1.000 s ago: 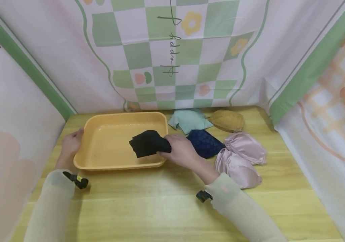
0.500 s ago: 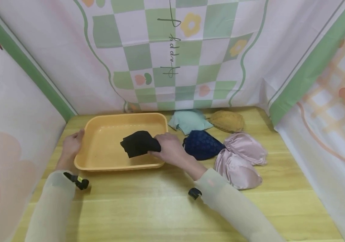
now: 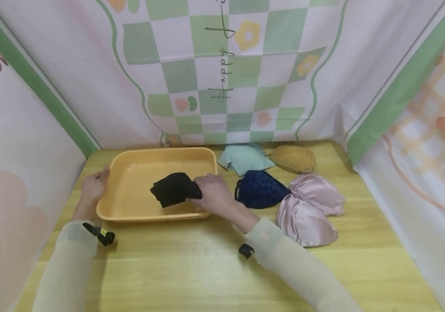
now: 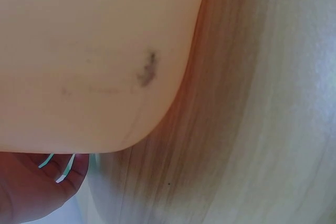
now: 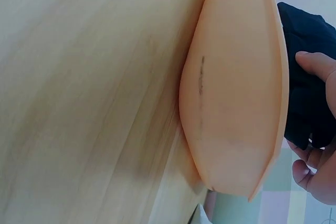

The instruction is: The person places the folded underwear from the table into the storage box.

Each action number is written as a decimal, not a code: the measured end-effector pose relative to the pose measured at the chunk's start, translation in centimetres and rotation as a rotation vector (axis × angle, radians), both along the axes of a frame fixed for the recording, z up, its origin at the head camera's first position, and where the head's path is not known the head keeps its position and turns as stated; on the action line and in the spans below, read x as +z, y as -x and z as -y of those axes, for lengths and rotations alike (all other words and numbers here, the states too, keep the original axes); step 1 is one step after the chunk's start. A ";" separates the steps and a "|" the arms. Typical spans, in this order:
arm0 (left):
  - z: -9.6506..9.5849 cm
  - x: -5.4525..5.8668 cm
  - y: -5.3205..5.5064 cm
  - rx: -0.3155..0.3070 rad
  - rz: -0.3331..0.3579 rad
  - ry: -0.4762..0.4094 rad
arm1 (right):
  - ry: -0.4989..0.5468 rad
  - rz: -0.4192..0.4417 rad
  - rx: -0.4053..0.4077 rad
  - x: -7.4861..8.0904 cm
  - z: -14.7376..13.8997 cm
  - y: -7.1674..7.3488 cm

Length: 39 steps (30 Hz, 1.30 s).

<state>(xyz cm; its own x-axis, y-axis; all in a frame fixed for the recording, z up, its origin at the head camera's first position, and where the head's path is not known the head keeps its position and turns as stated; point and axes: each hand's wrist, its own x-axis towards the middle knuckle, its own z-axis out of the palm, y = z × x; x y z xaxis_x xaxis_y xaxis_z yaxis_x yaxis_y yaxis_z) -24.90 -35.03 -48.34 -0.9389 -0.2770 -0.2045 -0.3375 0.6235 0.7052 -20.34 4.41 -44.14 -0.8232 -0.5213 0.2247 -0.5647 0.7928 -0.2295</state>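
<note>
My right hand (image 3: 215, 193) pinches a folded black cloth (image 3: 175, 189) over the right part of a yellow plastic tray (image 3: 140, 218). In the right wrist view, the thumb (image 5: 314, 64) lies on the near face of the black cloth (image 5: 307, 98), beyond the tray's wall (image 5: 236, 87). My left hand (image 3: 92, 189) holds the tray's left side at the rim. The left wrist view has its bent fingers (image 4: 79, 169) at the tray wall's edge, the fingertips hidden behind it.
Right of the tray lie a mint cloth (image 3: 246, 158), a mustard cloth (image 3: 293, 158), a patterned navy cloth piece (image 3: 261, 189) with a thin strap, and a pink satin piece (image 3: 309, 216) in two lobes. A printed curtain (image 3: 206, 73) hangs behind the wooden table (image 3: 183, 268).
My right hand has carried the black cloth leftward and slightly nearer, farther in over the tray. More of the navy piece shows now. The left hand stays at the tray's left side.
</note>
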 end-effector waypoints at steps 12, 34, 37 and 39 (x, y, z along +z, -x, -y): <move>-0.6 0.0 0.3 -0.006 -0.011 -0.006 | -0.131 0.113 -0.027 -0.3 0.0 -0.3; 0.0 0.2 0.0 -0.015 -0.008 0.017 | -0.065 0.117 -0.041 -0.2 -1.0 -0.1; 0.0 0.1 -0.1 -0.014 -0.008 0.023 | -0.063 0.126 -0.046 -0.2 -1.2 -0.2; 0.0 0.1 -0.1 -0.011 -0.006 0.023 | -0.055 0.133 -0.047 -0.1 -1.4 -0.3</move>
